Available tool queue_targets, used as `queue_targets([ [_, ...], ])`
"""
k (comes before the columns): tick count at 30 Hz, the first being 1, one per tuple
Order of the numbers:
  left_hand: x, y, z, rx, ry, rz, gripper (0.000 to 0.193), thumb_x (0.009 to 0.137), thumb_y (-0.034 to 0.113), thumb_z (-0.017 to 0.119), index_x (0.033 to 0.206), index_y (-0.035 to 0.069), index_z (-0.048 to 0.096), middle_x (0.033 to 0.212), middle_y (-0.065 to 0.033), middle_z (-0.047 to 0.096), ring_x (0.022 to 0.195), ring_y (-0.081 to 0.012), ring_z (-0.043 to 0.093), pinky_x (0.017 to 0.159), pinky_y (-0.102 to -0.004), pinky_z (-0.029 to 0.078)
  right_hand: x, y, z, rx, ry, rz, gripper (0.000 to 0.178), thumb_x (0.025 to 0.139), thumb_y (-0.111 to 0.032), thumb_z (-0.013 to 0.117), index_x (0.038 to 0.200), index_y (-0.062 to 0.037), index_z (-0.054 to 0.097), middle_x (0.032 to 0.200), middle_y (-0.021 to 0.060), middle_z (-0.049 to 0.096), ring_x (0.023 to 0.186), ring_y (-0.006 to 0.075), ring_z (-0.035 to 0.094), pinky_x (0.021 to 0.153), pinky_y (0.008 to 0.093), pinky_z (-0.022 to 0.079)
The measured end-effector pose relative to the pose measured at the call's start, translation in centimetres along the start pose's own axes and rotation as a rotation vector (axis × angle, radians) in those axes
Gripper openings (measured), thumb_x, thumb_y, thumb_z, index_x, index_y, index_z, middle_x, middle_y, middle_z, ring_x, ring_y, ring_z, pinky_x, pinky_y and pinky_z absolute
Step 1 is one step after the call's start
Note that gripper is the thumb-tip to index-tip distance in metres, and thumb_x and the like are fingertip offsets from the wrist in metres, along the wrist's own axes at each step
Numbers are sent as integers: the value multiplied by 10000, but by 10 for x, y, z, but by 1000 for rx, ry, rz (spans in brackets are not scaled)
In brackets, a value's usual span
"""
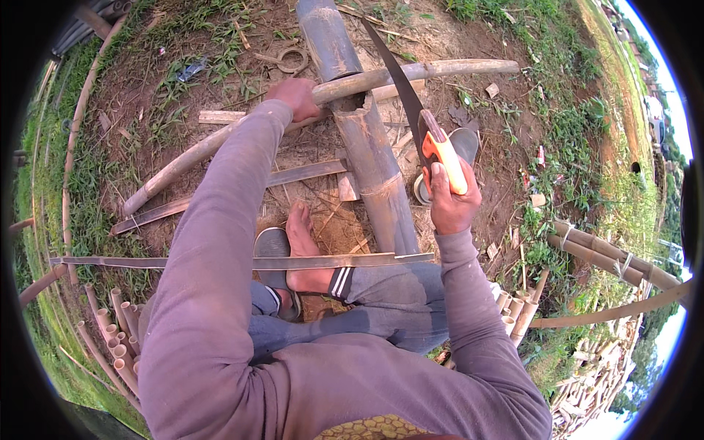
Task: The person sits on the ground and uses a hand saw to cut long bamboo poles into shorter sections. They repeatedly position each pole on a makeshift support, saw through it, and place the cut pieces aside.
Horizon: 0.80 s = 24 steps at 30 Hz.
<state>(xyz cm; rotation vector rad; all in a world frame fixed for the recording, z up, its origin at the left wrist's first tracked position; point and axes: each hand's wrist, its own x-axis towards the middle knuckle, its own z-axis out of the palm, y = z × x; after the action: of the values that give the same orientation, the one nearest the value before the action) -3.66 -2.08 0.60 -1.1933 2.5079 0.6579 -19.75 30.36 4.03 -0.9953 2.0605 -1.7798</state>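
A slender, slightly bent bamboo pole (469,67) lies crosswise over a thick bamboo log (378,158), at a break in the log's upper wall. My left hand (295,97) is closed around the pole, just left of the log. In my right hand (453,205) is the orange-and-brown handle of a handsaw (403,84). Its dark blade points away and to the left, crossing over the pole right of the log. Whether the teeth touch the pole, I cannot tell.
Split bamboo strips lie left of the log (293,174) and across my legs (337,262). A bamboo ring (293,60) is on the ground beyond. Cut bamboo tubes stand at left (119,345) and right (519,308). A grey shoe (465,141) is beside the saw handle.
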Motion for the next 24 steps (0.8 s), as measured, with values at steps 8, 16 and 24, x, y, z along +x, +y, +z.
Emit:
queue_targets([
  [8, 17, -3, 29, -5, 37, 78, 550, 740, 372, 799, 1203, 83, 735, 1203, -208, 749, 1141, -406, 705, 1001, -483, 554, 52, -13, 30, -177, -68, -120, 263, 991, -71, 763, 1217, 48, 697, 986, 67, 745, 838, 71, 654, 736, 247, 542],
  [16, 20, -11, 18, -49, -5, 88, 579, 739, 357, 794, 1220, 43, 726, 1204, -224, 748, 1114, -413, 713, 964, -478, 566, -21, -24, -26, -36, -55, 95, 309, 993, -45, 742, 1274, 64, 674, 1113, 92, 749, 965, 97, 689, 839, 249, 558],
  [24, 23, -14, 11, -35, -11, 50, 575, 752, 355, 792, 1261, 93, 735, 1258, -185, 746, 1165, -361, 714, 1013, -465, 567, 4, -9, -3, -29, -44, 72, 276, 986, -41, 748, 1245, 39, 699, 1008, 65, 754, 875, 67, 677, 786, 242, 552],
])
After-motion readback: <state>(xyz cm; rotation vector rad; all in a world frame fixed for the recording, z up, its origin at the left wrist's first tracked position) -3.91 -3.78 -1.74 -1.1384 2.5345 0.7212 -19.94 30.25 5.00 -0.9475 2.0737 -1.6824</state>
